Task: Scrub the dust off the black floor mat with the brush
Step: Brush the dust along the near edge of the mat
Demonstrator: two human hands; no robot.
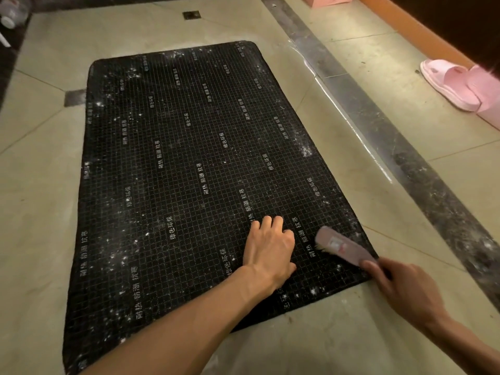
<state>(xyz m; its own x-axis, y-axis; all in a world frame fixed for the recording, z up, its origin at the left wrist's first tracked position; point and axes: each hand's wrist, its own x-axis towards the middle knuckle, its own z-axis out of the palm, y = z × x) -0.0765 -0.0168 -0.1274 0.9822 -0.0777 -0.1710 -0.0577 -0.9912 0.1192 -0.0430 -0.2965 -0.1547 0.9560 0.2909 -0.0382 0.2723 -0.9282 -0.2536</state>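
The brush is gripped by the right hand at the mat's near right edge; the left hand is pressed flat beside it.

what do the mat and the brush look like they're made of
Black floor mat: likely rubber or soft plastic, matte, lying flat and thin with a printed white grid and text. Brush: likely plastic, smooth pinkish back with pale bristles underneath; motion blur leaves it uncertain.

head view looks steeply down, close over the floor mat.

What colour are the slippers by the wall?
Pink slippers, clearest in the head view.
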